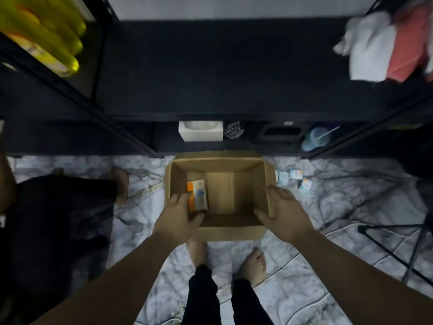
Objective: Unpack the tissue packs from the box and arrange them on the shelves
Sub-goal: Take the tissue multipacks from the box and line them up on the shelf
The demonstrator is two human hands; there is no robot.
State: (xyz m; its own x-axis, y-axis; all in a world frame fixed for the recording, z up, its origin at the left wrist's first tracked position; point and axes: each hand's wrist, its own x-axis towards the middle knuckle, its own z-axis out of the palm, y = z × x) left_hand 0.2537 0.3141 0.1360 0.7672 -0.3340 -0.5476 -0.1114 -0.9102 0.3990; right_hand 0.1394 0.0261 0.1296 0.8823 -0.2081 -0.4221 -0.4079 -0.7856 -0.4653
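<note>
Left hand (pixel 179 213) spread open, reaching for the pack (pixel 197 195) at the box's (pixel 230 232) left wall, right hand (pixel 284 212) open over the right rim; probably light, soft, slick-wrapped, so best pinched across the short sides.

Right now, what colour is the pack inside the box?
Orange and beige, with a small blue mark; the pack lies at the box's left side, seen from the head camera.

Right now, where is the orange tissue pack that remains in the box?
In the head view, the orange tissue pack lies on the floor of the cardboard box, at its left side, with the left hand closing around it.
</note>
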